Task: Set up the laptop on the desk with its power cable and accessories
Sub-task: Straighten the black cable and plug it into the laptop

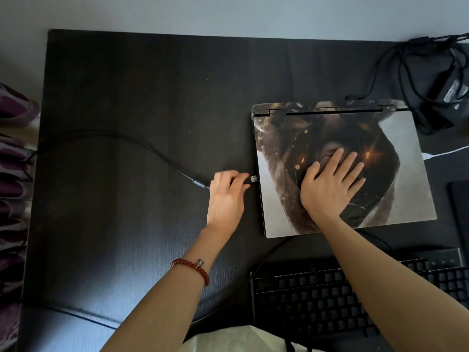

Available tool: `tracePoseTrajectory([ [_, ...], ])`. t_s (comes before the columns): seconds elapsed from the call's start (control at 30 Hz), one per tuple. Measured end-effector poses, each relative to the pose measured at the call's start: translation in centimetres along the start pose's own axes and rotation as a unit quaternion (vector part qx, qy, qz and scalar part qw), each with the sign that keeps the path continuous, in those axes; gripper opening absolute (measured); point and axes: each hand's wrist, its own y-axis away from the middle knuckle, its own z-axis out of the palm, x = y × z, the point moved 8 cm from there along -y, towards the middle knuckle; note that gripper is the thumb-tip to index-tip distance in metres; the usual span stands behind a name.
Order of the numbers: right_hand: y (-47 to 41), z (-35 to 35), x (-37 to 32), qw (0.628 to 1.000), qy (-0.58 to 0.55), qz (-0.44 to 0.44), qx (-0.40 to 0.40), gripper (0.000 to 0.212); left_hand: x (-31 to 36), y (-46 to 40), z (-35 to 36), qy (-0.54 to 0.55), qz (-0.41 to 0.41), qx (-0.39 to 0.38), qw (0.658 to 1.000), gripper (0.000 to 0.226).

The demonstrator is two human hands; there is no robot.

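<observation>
A closed laptop (396,138) with a brown and white picture on its lid lies on the right half of the dark desk (139,85). My right hand (332,184) rests flat on the lid with fingers spread. My left hand (225,196) pinches the plug (253,179) of a black cable (114,135) right at the laptop's left edge. The cable curves away across the desk and drops off its left side. A red bead bracelet sits on my left wrist.
A black keyboard (317,295) lies at the front right, with its cable (241,283) looping to the desk's front. A power brick with tangled cords (436,80) sits at the back right. A white cable (446,152) and a dark flat object (460,214) lie to the laptop's right.
</observation>
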Motion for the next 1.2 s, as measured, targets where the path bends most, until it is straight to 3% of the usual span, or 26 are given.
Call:
tracePoseTrajectory([
  [0.3,-0.1,0.1,0.1,1.0,0.004,0.0,0.005,0.064,-0.6,-0.6,-0.1,0.024,-0.039,0.011,0.999,0.019],
  [0.63,0.0,0.0,0.0,1.0,0.009,0.0,0.008,0.065,-0.2,-0.6,-0.1,-0.01,-0.009,0.017,1.0,0.016],
  [1.2,0.1,-0.2,-0.2,1.0,0.009,-0.003,0.014,0.064,0.3,-1.4,0.1,-0.031,0.005,-0.04,0.999,0.019],
])
